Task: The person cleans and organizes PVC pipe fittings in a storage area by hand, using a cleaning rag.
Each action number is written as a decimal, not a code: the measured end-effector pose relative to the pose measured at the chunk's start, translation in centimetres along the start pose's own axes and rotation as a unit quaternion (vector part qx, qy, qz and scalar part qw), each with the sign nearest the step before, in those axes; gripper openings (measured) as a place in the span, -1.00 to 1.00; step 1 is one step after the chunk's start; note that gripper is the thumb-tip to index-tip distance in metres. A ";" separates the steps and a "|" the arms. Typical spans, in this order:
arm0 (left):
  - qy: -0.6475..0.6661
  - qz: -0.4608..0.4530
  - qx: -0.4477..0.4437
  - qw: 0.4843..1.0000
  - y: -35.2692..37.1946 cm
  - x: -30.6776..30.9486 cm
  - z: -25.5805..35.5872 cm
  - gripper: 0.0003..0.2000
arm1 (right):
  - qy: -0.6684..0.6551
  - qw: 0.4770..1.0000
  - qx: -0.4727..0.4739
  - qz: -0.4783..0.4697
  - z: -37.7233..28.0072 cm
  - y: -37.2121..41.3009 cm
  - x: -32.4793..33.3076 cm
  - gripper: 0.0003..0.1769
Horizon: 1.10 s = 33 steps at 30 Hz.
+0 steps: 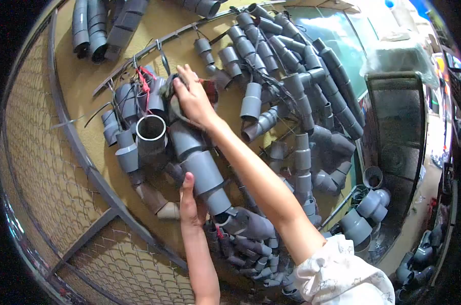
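A string of grey plastic pipe fittings (pixel 204 170) hangs at a slant in front of me. My right hand (pixel 192 99) presses a dark, crumpled cloth (pixel 167 91) against its upper end, with the fingers pointing up. Part of the cloth is hidden under the palm. Lower down, my left hand (pixel 191 206) holds the string from its left side, thumb up along a coupling; its other fingers are mostly behind the fitting. Just left of the string, a wide open-ended pipe fitting (pixel 151 138) faces me.
More strung fittings (pixel 299 101) hang from a metal rail (pixel 177 33) on the yellowish wall. Wire mesh (pixel 42 152) in a metal frame stands at left. A dark chair-like frame (pixel 397 122) is at right, with loose fittings (pixel 355 226) below it.
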<state>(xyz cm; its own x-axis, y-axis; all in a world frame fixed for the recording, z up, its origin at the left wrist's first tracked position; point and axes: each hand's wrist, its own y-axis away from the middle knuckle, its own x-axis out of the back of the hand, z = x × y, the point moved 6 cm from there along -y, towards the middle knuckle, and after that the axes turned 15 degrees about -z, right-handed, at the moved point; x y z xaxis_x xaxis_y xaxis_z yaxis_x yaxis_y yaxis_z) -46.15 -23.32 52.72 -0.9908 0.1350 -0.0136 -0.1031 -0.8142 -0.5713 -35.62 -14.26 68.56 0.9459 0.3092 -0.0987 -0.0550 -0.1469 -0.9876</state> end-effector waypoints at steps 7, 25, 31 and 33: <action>0.082 -0.051 -0.177 0.979 -2.2 1.4 -1.4 -0.45 | 0.158 0.949 0.027 -0.273 -7.5 14.0 -1.7 -0.50; 0.454 -0.206 -0.123 0.858 -2.8 -0.8 -3.0 -0.50 | 0.154 0.949 -0.073 -0.266 -7.9 14.4 -1.9 -0.33; 0.074 -0.043 -0.026 0.996 -1.5 -3.2 0.0 -0.42 | 0.254 0.965 -0.013 -0.063 -1.6 -0.1 -1.8 -0.44; 0.052 -0.038 -0.023 0.998 -1.4 -3.8 0.5 -0.44 | 0.270 0.960 -0.036 -0.065 -1.0 -1.0 -2.0 -0.47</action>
<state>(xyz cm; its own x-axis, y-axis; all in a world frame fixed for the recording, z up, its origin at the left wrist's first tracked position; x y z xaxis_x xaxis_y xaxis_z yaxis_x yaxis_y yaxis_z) -42.30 -22.96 54.03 -0.9656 0.2549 -0.0517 -0.1712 -0.7726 -0.6114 -37.11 -15.69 69.84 0.9722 -0.2007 0.1209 0.0779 -0.2097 -0.9747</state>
